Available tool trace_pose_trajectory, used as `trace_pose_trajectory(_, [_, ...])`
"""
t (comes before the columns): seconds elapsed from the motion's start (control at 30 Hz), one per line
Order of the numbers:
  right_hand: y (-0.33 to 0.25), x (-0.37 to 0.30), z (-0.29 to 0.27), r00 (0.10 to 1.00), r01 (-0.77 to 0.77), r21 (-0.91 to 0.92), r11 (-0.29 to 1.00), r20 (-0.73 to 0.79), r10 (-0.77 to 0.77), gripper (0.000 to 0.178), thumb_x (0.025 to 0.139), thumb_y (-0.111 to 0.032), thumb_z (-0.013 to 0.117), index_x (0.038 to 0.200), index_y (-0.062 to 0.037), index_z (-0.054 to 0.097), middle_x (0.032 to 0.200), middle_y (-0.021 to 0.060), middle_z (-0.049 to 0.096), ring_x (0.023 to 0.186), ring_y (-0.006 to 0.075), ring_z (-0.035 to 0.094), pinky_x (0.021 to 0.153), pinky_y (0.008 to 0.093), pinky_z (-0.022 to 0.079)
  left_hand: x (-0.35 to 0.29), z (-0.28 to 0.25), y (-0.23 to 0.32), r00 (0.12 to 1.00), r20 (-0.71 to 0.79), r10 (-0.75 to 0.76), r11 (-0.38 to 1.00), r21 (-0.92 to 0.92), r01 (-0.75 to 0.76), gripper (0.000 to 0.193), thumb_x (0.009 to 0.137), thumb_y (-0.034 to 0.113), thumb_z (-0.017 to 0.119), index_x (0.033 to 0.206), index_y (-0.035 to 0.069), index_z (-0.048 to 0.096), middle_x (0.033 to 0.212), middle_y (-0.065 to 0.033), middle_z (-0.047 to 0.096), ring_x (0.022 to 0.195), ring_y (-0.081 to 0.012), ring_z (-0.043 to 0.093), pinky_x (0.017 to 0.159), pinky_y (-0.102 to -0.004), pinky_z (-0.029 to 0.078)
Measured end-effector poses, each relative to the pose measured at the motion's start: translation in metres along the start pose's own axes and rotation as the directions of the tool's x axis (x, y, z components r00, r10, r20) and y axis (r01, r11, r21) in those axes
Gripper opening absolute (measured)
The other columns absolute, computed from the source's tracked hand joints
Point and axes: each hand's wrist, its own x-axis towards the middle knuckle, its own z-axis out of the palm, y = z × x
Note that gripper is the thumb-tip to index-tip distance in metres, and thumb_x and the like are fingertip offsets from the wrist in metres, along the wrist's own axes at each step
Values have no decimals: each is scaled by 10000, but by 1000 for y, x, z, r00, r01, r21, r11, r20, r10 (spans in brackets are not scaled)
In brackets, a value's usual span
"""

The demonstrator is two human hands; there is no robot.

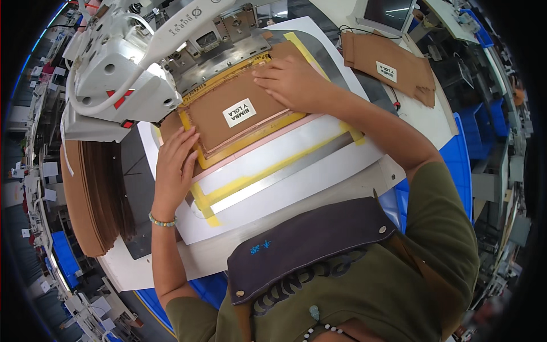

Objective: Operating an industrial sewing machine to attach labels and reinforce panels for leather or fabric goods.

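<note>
A brown fabric piece (pixel 208 130) with a white printed label (pixel 239 113) lies inside a yellow-edged template (pixel 242 149), close to the metal clamp plate of a sewing machine (pixel 122 80). At the left corner of the template, my left hand (pixel 175 165) rests with its fingers stretched over the edge. A beaded bracelet circles that wrist. My right hand (pixel 290 82) lies on the upper right part of the brown piece, fingers extended and close together, palm down. Neither hand grips anything that I can see. What lies under the right palm is hidden.
On the left stands a thick stack of brown pieces (pixel 91 194). More brown pieces (pixel 390 65), the top one with a white label, lie at the upper right near a screen (pixel 389 14). A white sheet with yellow tape (pixel 245 181) spreads in front of the template. Blue bins (pixel 464 165) flank the table.
</note>
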Motion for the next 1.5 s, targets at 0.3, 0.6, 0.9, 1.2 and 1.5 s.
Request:
trace_pose_trajectory(0.3, [-8,3,-3,995,35,-11,999,-98,-36,388,1034,-232,658,1372,-47,701,1448,56,687,1346,241,604,1110,412,450,25,19,-1,989,122,78,980,171,-98,520,1044,154,653,1558,106,593,1668,-96,520,1540,-380,454,1259,-495,364])
trace_pose_trajectory(0.6, [-11,4,-11,996,29,-75,997,-85,-35,394,1005,-238,696,1331,-17,682,1377,126,703,1194,259,631,1034,414,475,30,22,3,986,143,89,978,173,-114,521,1032,212,683,1537,105,613,1681,-80,507,1531,-386,466,1237,-498,408])
trace_pose_trajectory(0.9, [-17,7,-10,996,47,-75,996,-79,-53,376,998,-248,709,1305,-34,672,1359,128,696,1192,261,611,996,410,477,27,29,3,993,69,92,978,181,-103,518,1008,225,724,1497,79,638,1633,-91,555,1499,-382,505,1215,-492,437])
trace_pose_trajectory(1.2, [-26,13,-8,999,13,-39,999,-30,-14,414,1006,-213,688,1365,-6,686,1463,125,665,1169,288,600,997,420,472,33,32,16,995,71,72,985,152,-82,593,1013,252,724,1564,99,567,1632,-94,554,1496,-375,510,1212,-475,450])
trace_pose_trajectory(1.5, [-47,37,0,991,77,-68,995,-106,-84,335,992,-271,711,1231,-37,691,1311,93,706,1125,240,611,929,398,464,30,26,12,990,86,115,970,207,-131,511,1063,337,666,1490,57,631,1627,-107,554,1509,-362,494,1212,-450,457])
